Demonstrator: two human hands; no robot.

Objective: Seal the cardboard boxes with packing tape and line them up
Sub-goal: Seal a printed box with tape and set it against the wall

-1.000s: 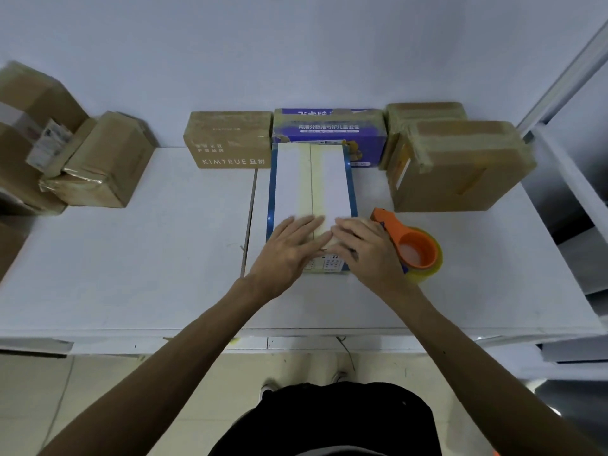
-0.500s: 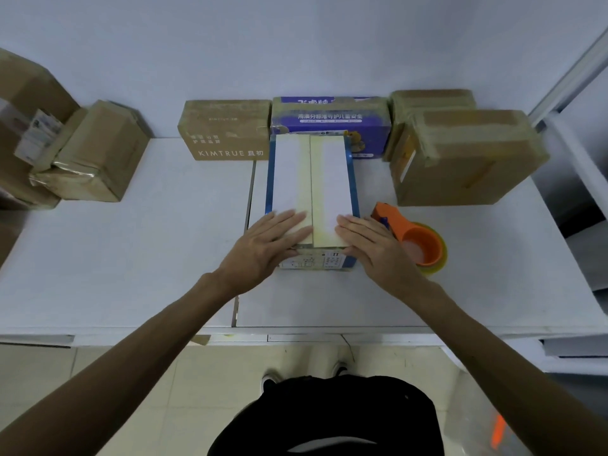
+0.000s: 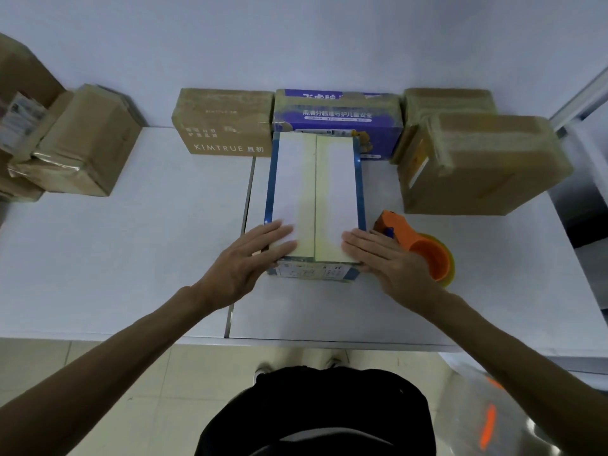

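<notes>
Two hands lie flat on the near end of the box (image 3: 316,185) in the middle of the table (image 3: 131,258). The left hand (image 3: 250,258) is open, with straight fingers that press on the near left corner. The right hand (image 3: 388,261) is open too and presses on the near right corner. Neither one grips a thing.

One strip of tape (image 3: 307,199) runs down the middle of the white top, from the far end to the near end. I think the job now is to rub the tape down flat so the box is shut. Next, I think, the box must go in line with the others, so both hands need to hold its sides and slide it with care.

One orange roll (image 3: 418,248) of tape sits just beside the right hand, on the table.

One big box (image 3: 480,166) sits to the right, a bit farther off. Three more stand in a row at the wall: one KIMTRUE box (image 3: 223,126), one purple box (image 3: 339,116) and one brown box (image 3: 447,100). The far end of the white box is right up by the purple one; I cannot tell if they touch.

One pile (image 3: 82,143) of brown boxes is at the far left, at least two, but I cannot count them all
</notes>
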